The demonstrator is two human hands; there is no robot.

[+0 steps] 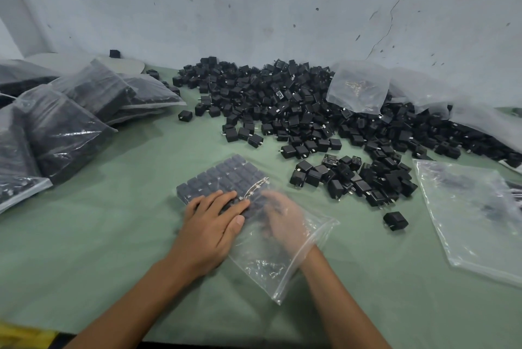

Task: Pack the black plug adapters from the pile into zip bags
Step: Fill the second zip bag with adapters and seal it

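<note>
A clear zip bag (265, 266) lies on the green table in front of me, its far half filled with a neat flat block of black plug adapters (223, 176). My left hand (214, 221) rests flat on top of the bag, fingers straight, pressing on the near rows. My right hand (285, 218) is inside the bag through its open mouth and shows blurred through the plastic; its fingers seem to touch the adapters, but I cannot make out their pose. The big loose pile of black adapters (296, 105) spreads across the back and right of the table.
Several filled bags (65, 128) are stacked at the left. An empty zip bag (477, 218) lies flat at the right, and more empty bags (358, 88) rest on the pile by the wall. One stray adapter (395, 221) sits right of my bag.
</note>
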